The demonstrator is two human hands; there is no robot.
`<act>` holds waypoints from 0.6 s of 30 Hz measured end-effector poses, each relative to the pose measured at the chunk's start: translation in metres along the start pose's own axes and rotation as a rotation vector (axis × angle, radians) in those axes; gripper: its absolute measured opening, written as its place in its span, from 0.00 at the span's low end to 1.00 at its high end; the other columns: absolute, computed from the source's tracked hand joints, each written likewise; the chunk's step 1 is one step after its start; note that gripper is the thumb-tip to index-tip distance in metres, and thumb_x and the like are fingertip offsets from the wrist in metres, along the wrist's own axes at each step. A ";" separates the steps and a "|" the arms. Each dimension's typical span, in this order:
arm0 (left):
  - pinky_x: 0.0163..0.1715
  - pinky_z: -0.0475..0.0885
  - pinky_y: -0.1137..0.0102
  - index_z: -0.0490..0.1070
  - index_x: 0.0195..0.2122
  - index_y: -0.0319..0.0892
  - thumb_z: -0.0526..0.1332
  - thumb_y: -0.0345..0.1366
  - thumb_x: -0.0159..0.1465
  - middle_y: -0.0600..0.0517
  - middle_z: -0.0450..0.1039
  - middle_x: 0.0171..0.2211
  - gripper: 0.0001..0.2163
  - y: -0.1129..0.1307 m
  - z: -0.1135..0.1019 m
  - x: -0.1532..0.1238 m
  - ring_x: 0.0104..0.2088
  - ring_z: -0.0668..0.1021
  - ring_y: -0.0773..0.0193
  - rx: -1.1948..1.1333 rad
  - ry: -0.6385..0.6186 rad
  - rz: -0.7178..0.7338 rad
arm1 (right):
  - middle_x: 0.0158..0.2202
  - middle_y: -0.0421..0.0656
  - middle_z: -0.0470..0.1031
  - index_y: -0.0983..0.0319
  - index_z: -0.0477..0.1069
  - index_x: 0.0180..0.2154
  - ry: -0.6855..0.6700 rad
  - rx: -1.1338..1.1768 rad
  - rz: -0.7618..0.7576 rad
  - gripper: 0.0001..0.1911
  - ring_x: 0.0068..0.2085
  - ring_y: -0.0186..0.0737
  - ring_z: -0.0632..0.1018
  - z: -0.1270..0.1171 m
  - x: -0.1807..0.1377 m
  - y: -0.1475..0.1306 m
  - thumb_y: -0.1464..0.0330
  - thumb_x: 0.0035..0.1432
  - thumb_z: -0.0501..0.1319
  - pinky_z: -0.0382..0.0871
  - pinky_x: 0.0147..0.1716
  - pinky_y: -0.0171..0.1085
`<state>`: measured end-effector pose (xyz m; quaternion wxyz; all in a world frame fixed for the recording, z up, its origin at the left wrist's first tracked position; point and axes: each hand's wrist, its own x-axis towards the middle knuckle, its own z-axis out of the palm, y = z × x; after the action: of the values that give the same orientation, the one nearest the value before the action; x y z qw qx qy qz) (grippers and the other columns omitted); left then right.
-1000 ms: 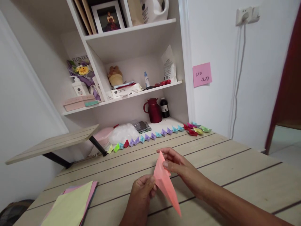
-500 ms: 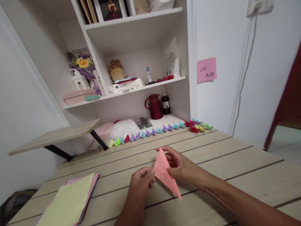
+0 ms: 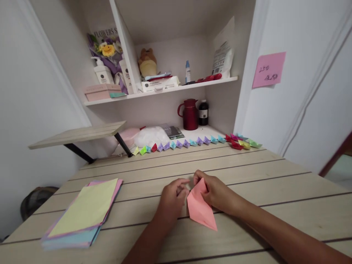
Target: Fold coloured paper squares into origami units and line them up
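A folded pink paper (image 3: 200, 209), pointed at its lower right end, lies low on the wooden table (image 3: 275, 183) between my hands. My right hand (image 3: 216, 190) pinches its upper edge with curled fingers. My left hand (image 3: 173, 198) is closed beside the paper's left edge, its fingertips touching the top corner. A stack of coloured paper sheets (image 3: 85, 211), yellow on top, lies to the left near the table's front.
A row of small folded paper boats (image 3: 192, 143) in several colours lines the table's far edge. Behind it a white shelf unit holds a dark red jug (image 3: 189, 114), a dark bottle (image 3: 203, 113) and boxes. A pink note (image 3: 268, 69) sticks on the wall. A small raised wooden board (image 3: 79, 134) stands at left.
Both hands have lowered the pink paper from the air down to the table top. The camera has tilted down and shifted, so the shelves appear higher and larger.
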<state>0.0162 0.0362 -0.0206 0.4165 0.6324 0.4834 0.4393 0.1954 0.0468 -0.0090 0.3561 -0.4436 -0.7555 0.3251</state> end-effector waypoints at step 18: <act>0.45 0.63 0.64 0.71 0.40 0.47 0.60 0.30 0.56 0.52 0.71 0.42 0.11 0.012 -0.020 -0.010 0.44 0.72 0.58 0.727 -0.142 0.198 | 0.23 0.33 0.62 0.59 0.58 0.24 -0.123 -0.043 -0.074 0.09 0.26 0.32 0.63 -0.008 -0.001 0.001 0.78 0.41 0.55 0.54 0.24 0.30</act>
<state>-0.0018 0.0260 -0.0059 0.1529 0.8112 0.5143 0.2325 0.2024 0.0470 -0.0058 0.3111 -0.4023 -0.7985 0.3221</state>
